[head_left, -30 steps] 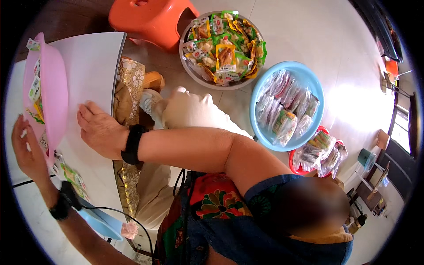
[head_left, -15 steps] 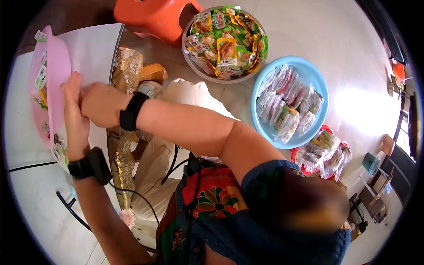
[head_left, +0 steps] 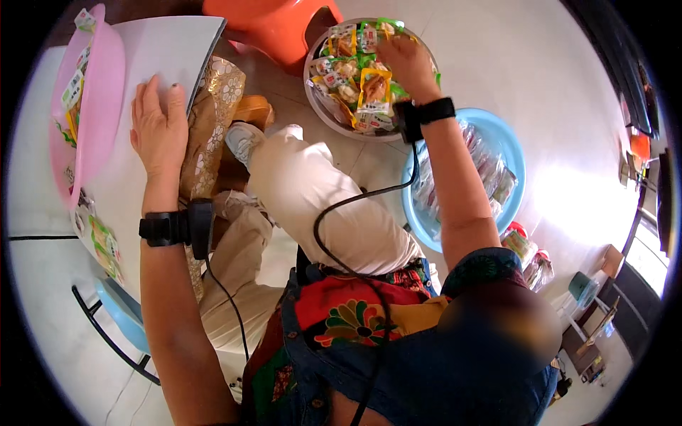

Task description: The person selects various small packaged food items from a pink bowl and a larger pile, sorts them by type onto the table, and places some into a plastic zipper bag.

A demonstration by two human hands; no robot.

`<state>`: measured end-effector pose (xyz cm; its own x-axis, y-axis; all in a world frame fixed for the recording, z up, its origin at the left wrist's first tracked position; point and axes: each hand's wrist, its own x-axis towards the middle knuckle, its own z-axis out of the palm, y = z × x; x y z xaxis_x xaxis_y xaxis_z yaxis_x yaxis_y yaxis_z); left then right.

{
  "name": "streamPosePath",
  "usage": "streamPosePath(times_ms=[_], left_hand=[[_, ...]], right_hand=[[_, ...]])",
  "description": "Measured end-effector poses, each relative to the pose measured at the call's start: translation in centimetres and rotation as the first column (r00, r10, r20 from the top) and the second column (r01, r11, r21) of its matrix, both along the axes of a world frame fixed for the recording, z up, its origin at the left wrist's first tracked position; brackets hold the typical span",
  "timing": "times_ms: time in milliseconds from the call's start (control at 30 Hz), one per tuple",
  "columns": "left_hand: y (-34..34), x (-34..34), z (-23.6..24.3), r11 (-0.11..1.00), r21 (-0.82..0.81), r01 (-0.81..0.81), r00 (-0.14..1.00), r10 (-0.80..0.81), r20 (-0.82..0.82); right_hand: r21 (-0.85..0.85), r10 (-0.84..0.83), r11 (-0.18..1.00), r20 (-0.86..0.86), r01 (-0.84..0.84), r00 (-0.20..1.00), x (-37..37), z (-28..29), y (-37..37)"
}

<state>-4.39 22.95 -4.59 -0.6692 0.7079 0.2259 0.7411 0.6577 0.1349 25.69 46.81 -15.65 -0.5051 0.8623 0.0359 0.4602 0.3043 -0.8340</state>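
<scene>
My left hand (head_left: 158, 126) lies palm down on the white tabletop (head_left: 160, 50), its fingers stretched out and holding nothing. Beside it, a pink plastic basin (head_left: 103, 106) with several small food packets (head_left: 73, 89) stands on the table's left part. My right hand (head_left: 408, 65) reaches down into the round metal basin (head_left: 328, 119), which is heaped with green and yellow food packets (head_left: 374, 89). Its fingers bend down among the packets, and their tips are hidden, so I cannot see whether they grip one. More packets (head_left: 105, 245) lie at the table's near left edge.
A light blue basin (head_left: 517, 188) of clear-wrapped packs stands on the floor under my right forearm. Behind it are more packs (head_left: 538, 270) in a red container. An orange stool (head_left: 273, 25) stands beside the metal basin. Black cables hang from both wrist straps.
Both hands were together beside the pink basin. My right hand has swung right to the metal basin, while my left hand has come away from the pink basin and now rests flat.
</scene>
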Motion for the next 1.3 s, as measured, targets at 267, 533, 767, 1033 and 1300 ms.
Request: streamPosePath(times_ms=[267, 533, 767, 1033, 1300], left_hand=[[2.6, 1.7, 0.0, 0.995, 0.055, 0.083, 0.995, -0.08, -0.053], [2.3, 3.8, 1.1, 0.992, 0.121, 0.038, 0.996, -0.027, -0.086], [-0.5, 3.9, 2.6, 0.979, 0.193, -0.071, 0.989, 0.044, 0.139], [0.1, 4.3, 3.5, 0.985, 0.141, -0.102, 0.974, 0.07, 0.217], [0.2, 4.2, 3.4, 0.973, 0.208, -0.105, 0.981, 0.068, 0.181]], right_hand=[[-0.266, 0.24, 0.959, 0.567, -0.101, 0.788, 5.7, -33.2, -6.9], [-0.13, 0.247, 0.949, 0.873, -0.289, 0.42, 2.0, -33.7, -10.9], [-0.12, 0.21, 0.92, 0.955, -0.374, 0.211, 2.6, -32.6, -9.8], [-0.127, 0.128, 0.855, 0.991, -0.503, -0.034, 4.3, -31.9, -6.0], [-0.213, 0.345, 0.842, 0.919, -0.495, 0.191, 10.3, -26.6, -1.2]])
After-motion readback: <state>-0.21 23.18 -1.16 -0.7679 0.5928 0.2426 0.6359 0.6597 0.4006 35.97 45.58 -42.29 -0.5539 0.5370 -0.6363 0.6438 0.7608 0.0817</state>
